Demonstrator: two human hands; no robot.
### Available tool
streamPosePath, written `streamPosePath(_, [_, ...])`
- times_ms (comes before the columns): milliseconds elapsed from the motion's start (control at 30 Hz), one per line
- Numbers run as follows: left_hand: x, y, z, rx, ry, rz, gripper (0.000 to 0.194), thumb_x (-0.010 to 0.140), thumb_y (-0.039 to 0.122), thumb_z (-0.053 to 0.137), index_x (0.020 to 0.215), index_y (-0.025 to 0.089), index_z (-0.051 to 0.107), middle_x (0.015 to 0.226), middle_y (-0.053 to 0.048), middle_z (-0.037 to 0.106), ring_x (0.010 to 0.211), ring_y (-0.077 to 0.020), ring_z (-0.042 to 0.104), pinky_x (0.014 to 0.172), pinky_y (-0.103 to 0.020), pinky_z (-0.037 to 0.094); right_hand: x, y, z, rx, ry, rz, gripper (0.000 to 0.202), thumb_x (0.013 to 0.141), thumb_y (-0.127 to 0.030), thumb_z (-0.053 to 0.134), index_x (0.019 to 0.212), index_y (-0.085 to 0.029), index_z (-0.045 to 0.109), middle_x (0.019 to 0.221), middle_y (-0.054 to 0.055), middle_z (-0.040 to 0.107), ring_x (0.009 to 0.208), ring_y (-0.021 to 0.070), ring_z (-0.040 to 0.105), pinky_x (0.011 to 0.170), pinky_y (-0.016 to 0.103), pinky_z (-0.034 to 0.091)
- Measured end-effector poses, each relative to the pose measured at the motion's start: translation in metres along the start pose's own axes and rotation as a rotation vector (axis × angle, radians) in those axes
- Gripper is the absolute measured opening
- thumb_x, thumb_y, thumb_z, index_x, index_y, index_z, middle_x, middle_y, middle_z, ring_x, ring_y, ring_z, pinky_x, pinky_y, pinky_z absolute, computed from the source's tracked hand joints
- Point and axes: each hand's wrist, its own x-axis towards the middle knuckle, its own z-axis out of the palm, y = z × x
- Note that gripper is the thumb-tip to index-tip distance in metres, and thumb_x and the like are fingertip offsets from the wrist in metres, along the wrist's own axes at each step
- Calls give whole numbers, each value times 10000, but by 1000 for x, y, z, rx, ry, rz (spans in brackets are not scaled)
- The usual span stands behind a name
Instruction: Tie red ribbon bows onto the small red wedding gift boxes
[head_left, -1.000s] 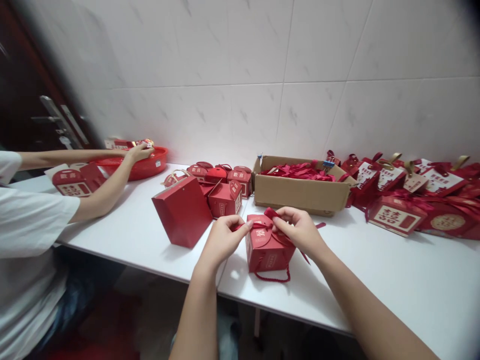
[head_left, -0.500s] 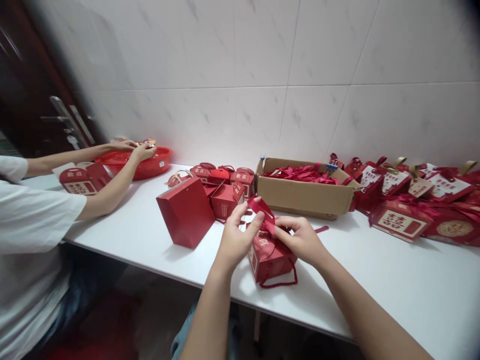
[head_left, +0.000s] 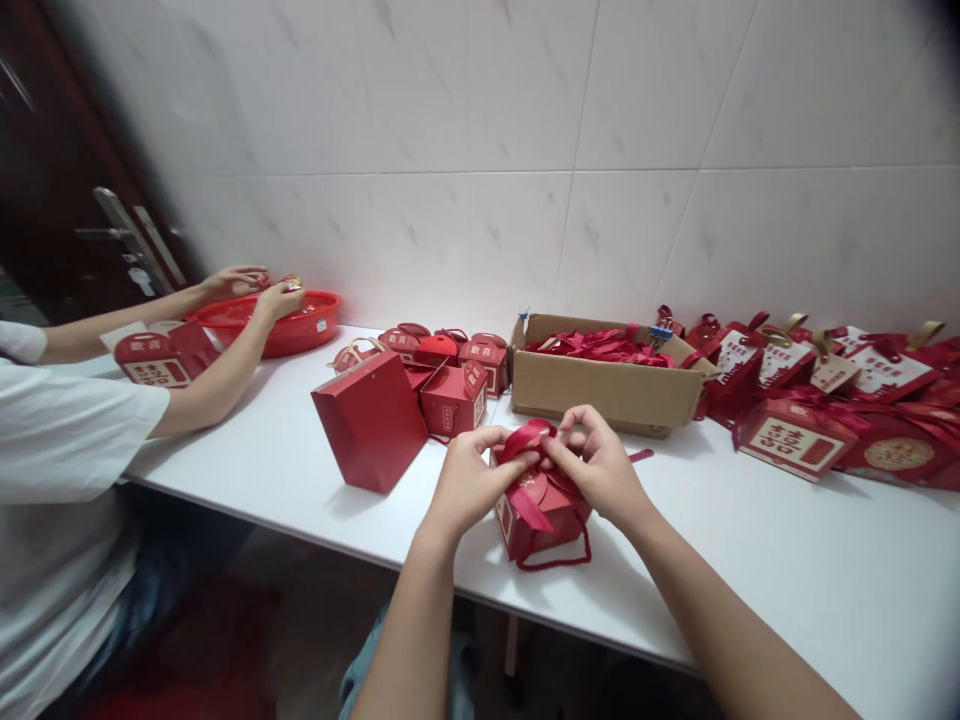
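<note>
A small red gift box stands on the white table in front of me, a dark red cord handle hanging down its near side. Over its top, a red ribbon is looped, one flat end lying down across the box. My left hand pinches the ribbon from the left, thumb pointing inward. From the right, my right hand grips the ribbon between thumb and fingers, close to the left fingertips. The fingers partly hide where the ribbon crosses.
A cardboard box of red ribbons stands behind my hands. Left of them are an open red box and several small red boxes. Finished-looking gift boxes crowd the right. At far left, a co-worker's hands hold small packets over a red basin.
The ribbon's upright loop has come down, and one end now drapes over the box front. My right hand has risen slightly. The co-worker's hands have moved apart.
</note>
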Motion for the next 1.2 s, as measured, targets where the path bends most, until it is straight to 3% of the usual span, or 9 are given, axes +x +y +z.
streamPosePath(133, [-1,2,5,30,23,52,161,714,301,708,773,156,667,753,-28,678,704,-166,600,635,-246,452,0,0,1,-58,13,-63,202,820,-369,619,853,-231,474,644,-45,579,608,129,595,557,223,449])
streamPosePath(300, [0,2,10,45,70,39,137,710,260,692,721,155,604,699,-2,626,672,-140,559,623,-230,431,0,0,0,-160,21,-62,215,795,-400,646,831,-188,665,805,50,694,758,185,635,684,288,487])
streamPosePath(467, [0,0,9,41,107,28,135,717,232,658,663,163,556,656,12,600,662,-135,546,616,-224,421,1,0,-7,-322,43,-96,219,763,-408,674,813,-211,757,887,70,664,829,206,624,748,322,497])
streamPosePath(600, [1,0,9,5,136,13,114,693,224,670,677,167,572,671,6,621,688,-145,570,642,-229,432,0,-1,-12,-390,-31,-96,223,731,-392,709,883,-237,760,911,61,646,827,200,625,721,313,506])
streamPosePath(1033, [1,6,6,-77,85,-14,93,705,213,684,721,149,619,717,-13,641,721,-145,587,668,-232,457,-1,-1,-11,-480,63,-118,200,745,-368,705,879,-227,753,883,60,665,827,210,628,702,320,496])
streamPosePath(1200, [0,7,7,-99,64,-5,63,707,178,678,733,146,630,729,-18,647,734,-147,593,679,-233,458,0,-3,-14,-498,9,-134,169,763,-338,687,876,-233,756,921,53,652,874,202,622,795,329,489])
